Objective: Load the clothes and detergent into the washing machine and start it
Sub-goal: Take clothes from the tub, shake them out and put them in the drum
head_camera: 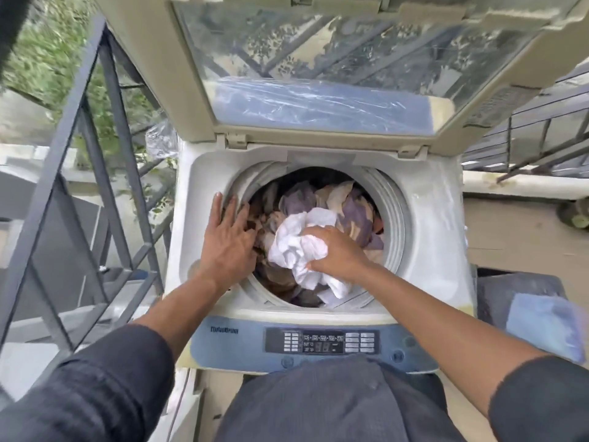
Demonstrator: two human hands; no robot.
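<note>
Loading clothes: a white cloth goes into the washing machine drum.

The right hand grips the cloth over the clothes already inside; the left hand lies flat, fingers straight, at the drum's left edge. Next, I judge, comes pushing it down, then detergent, none visible. The lid stands raised; railings flank the machine outdoors.

It was an outdoor laundry spot at a home — a balcony or terrace, by the look of it. A top-loading washing machine stood with its lid raised beside a dark metal railing, green foliage showing beyond the bars — daylight fell over it all. More railing ran along a pale ledge at the machine's far right corner.
</note>
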